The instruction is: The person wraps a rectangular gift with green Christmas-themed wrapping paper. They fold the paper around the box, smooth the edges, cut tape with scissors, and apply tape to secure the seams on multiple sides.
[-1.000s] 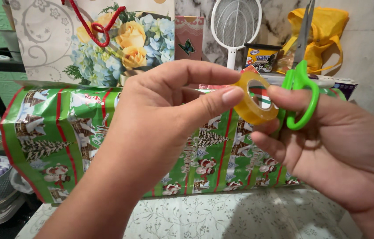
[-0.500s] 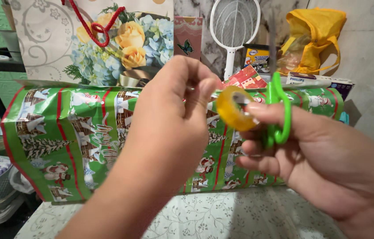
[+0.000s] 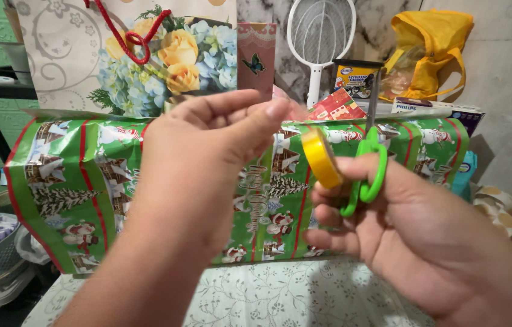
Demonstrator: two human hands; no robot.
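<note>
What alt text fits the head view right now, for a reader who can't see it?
The right hand holds a yellow tape roll and green-handled scissors, while the left hand pinches thumb and forefinger beside the roll. Behind them stands a box in green Christmas wrapping paper.

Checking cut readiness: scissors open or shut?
Shut, apparently: the scissors in the right hand show one thin upright blade line and overlapping green loops.
</note>
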